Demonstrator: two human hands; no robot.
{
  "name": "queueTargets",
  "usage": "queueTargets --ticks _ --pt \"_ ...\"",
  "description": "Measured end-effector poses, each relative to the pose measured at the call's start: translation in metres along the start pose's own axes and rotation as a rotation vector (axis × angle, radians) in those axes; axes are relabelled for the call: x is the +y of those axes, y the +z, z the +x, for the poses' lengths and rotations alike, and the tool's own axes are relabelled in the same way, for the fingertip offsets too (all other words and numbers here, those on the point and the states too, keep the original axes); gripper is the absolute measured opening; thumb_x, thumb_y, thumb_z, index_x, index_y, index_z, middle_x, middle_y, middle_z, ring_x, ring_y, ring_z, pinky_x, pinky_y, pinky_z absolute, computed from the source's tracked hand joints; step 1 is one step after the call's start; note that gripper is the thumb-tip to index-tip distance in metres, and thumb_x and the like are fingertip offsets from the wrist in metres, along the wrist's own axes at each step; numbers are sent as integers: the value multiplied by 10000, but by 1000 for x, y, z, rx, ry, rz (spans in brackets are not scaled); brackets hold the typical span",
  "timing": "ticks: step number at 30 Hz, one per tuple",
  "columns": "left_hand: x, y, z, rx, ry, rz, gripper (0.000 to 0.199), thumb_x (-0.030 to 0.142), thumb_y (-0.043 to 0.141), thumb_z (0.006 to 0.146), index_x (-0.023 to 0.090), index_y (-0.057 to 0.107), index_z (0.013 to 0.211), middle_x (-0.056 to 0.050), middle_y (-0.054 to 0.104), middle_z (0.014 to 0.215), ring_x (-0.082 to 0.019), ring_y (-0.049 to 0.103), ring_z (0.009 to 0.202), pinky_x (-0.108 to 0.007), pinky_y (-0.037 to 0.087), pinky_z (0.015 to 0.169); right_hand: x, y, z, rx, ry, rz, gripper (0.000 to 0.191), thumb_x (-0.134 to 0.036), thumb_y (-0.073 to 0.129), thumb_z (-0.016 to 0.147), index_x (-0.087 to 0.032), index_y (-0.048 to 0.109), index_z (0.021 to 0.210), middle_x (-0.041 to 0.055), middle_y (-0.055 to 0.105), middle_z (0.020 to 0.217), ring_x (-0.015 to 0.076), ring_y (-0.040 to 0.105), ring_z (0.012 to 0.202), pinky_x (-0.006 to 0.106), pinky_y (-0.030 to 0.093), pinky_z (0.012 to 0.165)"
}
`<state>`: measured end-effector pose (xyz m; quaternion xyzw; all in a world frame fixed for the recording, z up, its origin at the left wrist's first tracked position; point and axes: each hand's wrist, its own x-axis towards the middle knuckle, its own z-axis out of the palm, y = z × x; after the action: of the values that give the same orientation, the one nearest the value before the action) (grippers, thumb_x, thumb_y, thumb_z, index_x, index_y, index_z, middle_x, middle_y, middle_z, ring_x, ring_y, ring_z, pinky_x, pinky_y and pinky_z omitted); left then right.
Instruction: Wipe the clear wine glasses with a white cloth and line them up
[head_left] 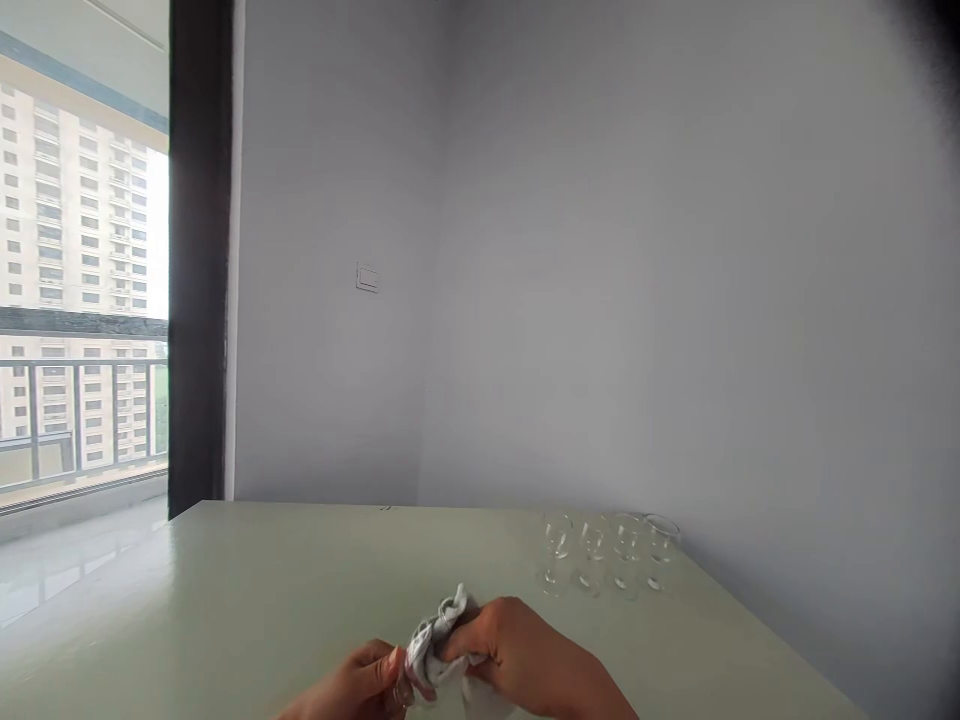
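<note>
A crumpled white and grey cloth (pixel 433 640) is bunched between my hands at the bottom centre, above the table. My right hand (pixel 517 645) is closed on it, with the fingers pushed into its folds. The fingers of my left hand (pixel 371 680) are closed around a clear glass piece (pixel 403 692) at the cloth's lower left end; most of this glass is hidden by the cloth and fingers. Several clear stemmed glasses, among them a leftmost glass (pixel 556 540), stand upright in a row at the table's back right.
The pale green table (pixel 262 600) reaches back to a grey wall (pixel 675 300) with a switch plate (pixel 367 277). At the left, a dark door frame (pixel 199 250) borders a balcony with a railing (pixel 97 365).
</note>
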<state>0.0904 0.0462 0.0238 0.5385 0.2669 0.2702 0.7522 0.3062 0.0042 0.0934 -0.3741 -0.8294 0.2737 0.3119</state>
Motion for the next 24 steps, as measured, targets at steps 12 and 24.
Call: queueTargets --ticks 12,24 --pt "-14 0 25 484 246 -194 507 630 636 615 159 617 803 59 491 480 -62 451 411 -183 271 422 43 21 26 758 141 -10 419 -435 394 867 -153 586 1111 117 656 1038 230 613 931 314 489 813" --pt "-41 27 33 281 254 -126 529 693 585 602 164 565 597 57 416 418 -59 303 406 -224 257 449 23 66 26 669 -125 -267 311 -350 432 871 -304 629 1106 74 558 1227 271 549 1026 375 450 829"
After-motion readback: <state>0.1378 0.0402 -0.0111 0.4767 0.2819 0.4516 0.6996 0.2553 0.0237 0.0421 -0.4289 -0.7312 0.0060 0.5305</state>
